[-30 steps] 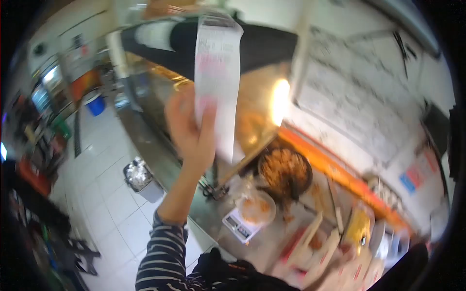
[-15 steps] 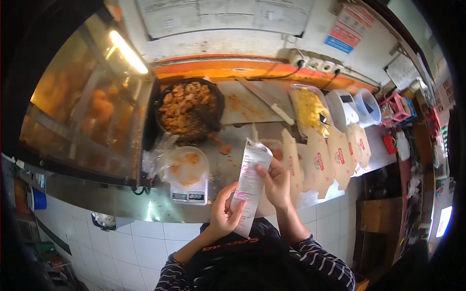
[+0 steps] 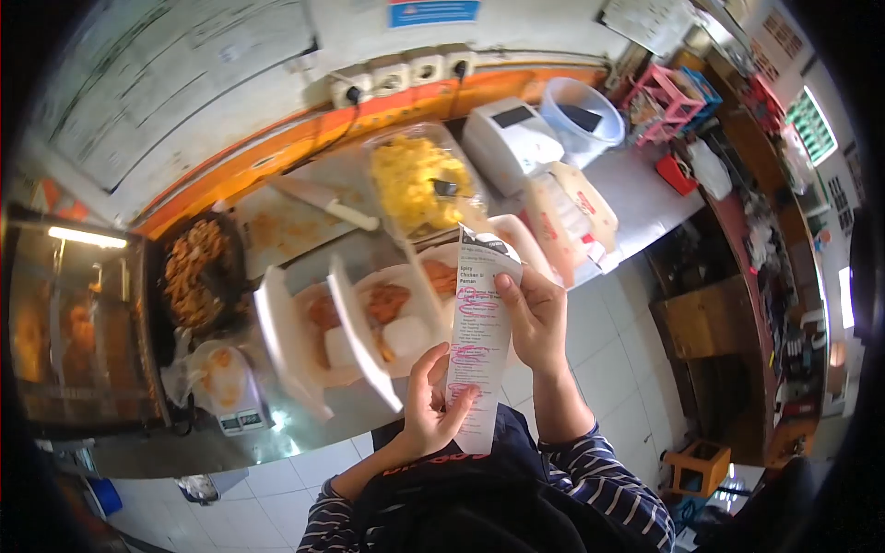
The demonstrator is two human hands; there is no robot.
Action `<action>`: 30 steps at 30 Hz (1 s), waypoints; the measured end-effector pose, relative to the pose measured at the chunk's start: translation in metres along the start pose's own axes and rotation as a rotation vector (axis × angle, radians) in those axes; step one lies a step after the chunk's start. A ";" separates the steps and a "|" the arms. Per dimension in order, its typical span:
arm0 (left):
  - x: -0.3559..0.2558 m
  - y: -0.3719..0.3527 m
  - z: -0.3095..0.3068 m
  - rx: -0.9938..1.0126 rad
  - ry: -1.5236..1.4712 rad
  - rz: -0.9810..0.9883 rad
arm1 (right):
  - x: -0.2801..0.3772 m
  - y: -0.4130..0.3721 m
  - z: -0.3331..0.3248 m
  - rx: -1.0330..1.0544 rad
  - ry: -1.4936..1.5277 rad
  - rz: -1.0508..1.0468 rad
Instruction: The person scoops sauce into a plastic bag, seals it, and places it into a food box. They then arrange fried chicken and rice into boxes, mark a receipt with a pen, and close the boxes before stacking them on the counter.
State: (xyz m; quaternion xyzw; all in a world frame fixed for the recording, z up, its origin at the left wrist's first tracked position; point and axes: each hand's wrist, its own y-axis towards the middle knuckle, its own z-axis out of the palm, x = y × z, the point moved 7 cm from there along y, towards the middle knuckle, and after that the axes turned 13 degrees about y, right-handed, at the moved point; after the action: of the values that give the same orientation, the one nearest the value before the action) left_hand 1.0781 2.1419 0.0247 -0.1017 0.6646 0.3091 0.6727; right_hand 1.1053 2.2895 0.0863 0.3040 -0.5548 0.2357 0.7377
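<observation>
I hold a long white printed receipt (image 3: pixel 479 341) with pink marks upright in front of me with both hands. My left hand (image 3: pixel 431 405) pinches its lower edge. My right hand (image 3: pixel 536 318) grips its upper right side. Just beyond the receipt, on the steel counter (image 3: pixel 313 419), lie open white foam boxes (image 3: pixel 369 323) with rice and fried chicken pieces inside.
A black pan of fried food (image 3: pixel 198 272) and a scale carrying a bowl (image 3: pixel 226 387) stand at the left beside a lit glass warmer (image 3: pixel 74 323). Behind are a cutting board with a knife (image 3: pixel 318 203), a tray of yellow food (image 3: pixel 415 180), a white machine (image 3: pixel 512 138) and paper bags (image 3: pixel 572 212).
The receipt came down from overhead, in my left hand only, to chest height, and my right hand joined it. My view swung right, now showing the foam boxes.
</observation>
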 end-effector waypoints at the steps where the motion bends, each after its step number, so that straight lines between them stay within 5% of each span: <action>1: 0.005 0.008 0.016 0.027 -0.001 0.018 | 0.003 0.003 -0.018 -0.029 0.015 -0.001; 8: 0.045 0.036 0.092 0.182 0.007 -0.061 | -0.017 0.009 -0.119 -0.190 0.040 0.093; 12: 0.037 0.072 0.114 0.369 0.346 -0.050 | -0.037 0.021 -0.145 -0.097 -0.135 0.190; 15: 0.042 0.095 0.111 0.319 0.434 -0.076 | -0.033 0.044 -0.144 0.114 -0.196 0.065; 18: 0.048 0.118 0.100 0.220 0.470 -0.105 | -0.019 0.086 -0.204 -0.012 -0.203 -0.067; 20: 0.047 0.139 0.098 0.124 0.458 -0.099 | -0.056 0.120 -0.304 -0.363 -0.165 -0.022; 21: 0.056 0.147 0.101 0.146 0.420 -0.181 | -0.067 0.139 -0.353 -0.554 -0.381 0.000; 24: 0.084 0.169 0.133 0.183 0.158 -0.354 | -0.154 0.173 -0.486 -0.685 -0.802 0.139; 27: 0.123 0.188 0.176 0.163 0.101 -0.499 | -0.236 0.189 -0.543 -0.429 -1.164 0.329; 30: 0.172 0.197 0.205 0.038 0.171 -0.543 | -0.269 0.197 -0.558 -0.336 -1.140 0.470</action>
State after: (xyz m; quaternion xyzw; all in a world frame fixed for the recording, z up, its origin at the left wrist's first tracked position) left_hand 1.1273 2.4576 -0.0660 -0.2891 0.6728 0.0951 0.6743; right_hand 1.2735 2.8221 -0.2474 0.1320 -0.9414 0.1023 0.2929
